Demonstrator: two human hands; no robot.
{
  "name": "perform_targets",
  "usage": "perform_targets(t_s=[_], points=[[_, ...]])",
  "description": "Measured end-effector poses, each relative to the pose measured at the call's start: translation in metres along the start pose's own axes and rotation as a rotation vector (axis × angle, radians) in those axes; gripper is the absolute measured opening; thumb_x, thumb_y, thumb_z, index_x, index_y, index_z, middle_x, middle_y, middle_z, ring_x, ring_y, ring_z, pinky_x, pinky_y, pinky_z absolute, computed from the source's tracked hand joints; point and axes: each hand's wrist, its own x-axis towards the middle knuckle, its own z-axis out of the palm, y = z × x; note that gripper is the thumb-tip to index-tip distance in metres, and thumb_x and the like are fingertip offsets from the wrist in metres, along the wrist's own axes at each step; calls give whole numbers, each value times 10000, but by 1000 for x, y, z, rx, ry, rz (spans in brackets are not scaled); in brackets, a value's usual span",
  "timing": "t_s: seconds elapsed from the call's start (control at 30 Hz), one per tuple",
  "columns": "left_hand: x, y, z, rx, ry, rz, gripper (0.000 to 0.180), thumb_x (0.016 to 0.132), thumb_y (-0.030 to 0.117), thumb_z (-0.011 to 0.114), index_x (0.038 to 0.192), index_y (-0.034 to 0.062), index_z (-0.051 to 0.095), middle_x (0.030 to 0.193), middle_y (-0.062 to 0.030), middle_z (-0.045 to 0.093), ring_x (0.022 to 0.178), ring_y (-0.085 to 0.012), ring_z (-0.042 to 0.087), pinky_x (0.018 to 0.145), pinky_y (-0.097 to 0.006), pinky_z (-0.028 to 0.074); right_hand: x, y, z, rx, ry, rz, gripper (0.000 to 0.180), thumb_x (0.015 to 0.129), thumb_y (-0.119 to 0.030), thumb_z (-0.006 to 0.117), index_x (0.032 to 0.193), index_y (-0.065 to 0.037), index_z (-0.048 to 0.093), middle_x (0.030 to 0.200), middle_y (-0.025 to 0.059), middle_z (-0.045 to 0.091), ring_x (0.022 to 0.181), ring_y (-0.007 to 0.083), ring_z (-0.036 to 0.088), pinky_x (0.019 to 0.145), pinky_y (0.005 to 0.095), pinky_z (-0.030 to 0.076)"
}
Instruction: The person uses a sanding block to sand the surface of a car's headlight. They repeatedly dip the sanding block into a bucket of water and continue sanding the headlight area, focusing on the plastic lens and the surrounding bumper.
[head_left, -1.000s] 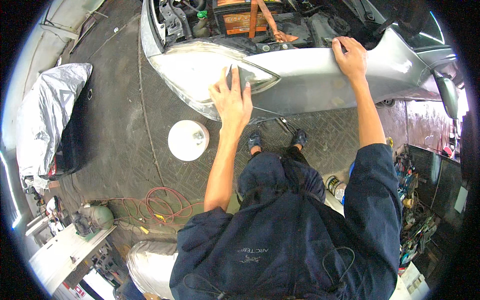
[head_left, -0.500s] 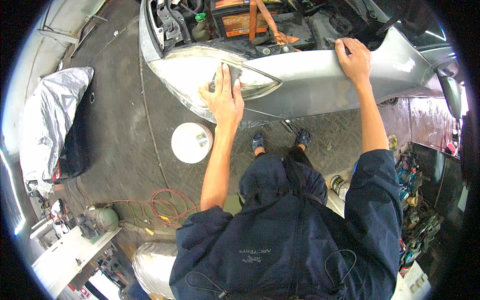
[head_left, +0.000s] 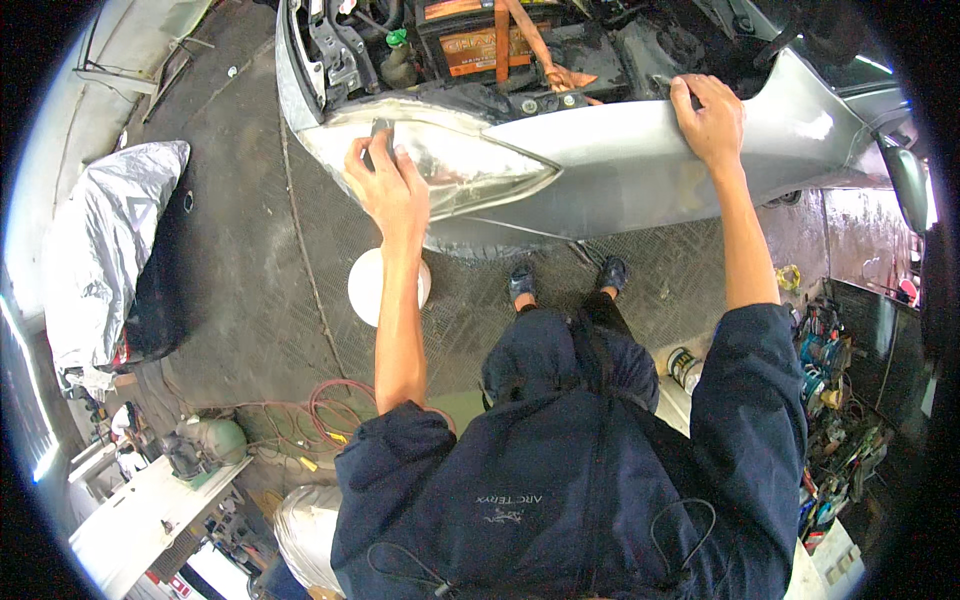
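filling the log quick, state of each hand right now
Left hand: holding a dark pad at the headlight.
Right hand: open, resting on the silver fender edge.

The floor [head_left: 240,290] is dark and patterned, and a thin seam [head_left: 303,238] crosses it. A pale wall [head_left: 42,130] stands at the upper left. At the lower left is a white bench [head_left: 130,515], and bright light [head_left: 46,461] shows near the left rim.

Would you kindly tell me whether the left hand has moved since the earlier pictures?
Yes: the left hand has moved leftward over the headlight, away from its pointed right end.
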Motion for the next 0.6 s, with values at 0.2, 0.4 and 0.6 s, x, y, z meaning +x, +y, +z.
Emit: perform_targets(t_s=[0.2,0.4,0.6], points=[[-10,16,-12,-48,-195,101,485,906,101,692,1388,124,643,1454,-123,591,1192,-358,523,1060,-449,396,2,4,1,30,19,-21,242,932,-248,669,890,-29,764,902,113,759,855,305,706,805,408,538],[-4,20,-7,114,-163,196,478,889,136,698,1364,106,649,1406,-64,633,1101,-327,556,1018,-467,407,3,-1,-2,35,15,-25,234,929,-240,673,873,-30,760,876,110,751,839,301,702,791,407,535],[-17,28,-6,138,-174,270,420,947,115,631,1366,142,642,1406,-33,640,1116,-320,573,1028,-451,392,2,1,-2,73,49,-41,197,916,-213,687,855,-39,756,850,109,741,795,304,693,755,401,536]])
